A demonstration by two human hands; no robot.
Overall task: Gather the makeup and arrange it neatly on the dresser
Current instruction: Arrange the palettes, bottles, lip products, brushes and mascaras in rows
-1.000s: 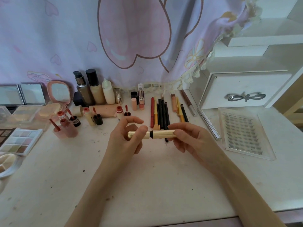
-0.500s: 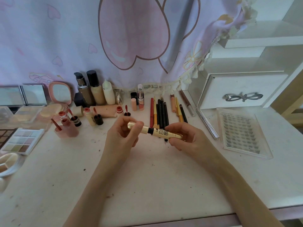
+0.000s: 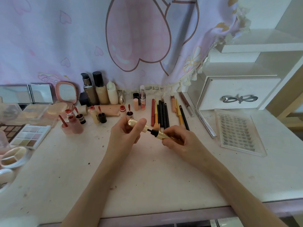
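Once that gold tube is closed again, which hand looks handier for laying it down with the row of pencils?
Probably the right hand. It holds the gold tube body and sits just in front of the row of pencils. The left hand pinches only the cap and lies further from the row.

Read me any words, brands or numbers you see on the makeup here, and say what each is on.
None can be read.
Small black bottle: white lettering, too blurred.
Clear lash tray: faint print at its top edge, too small.
Gold tube in both hands: no print shows.
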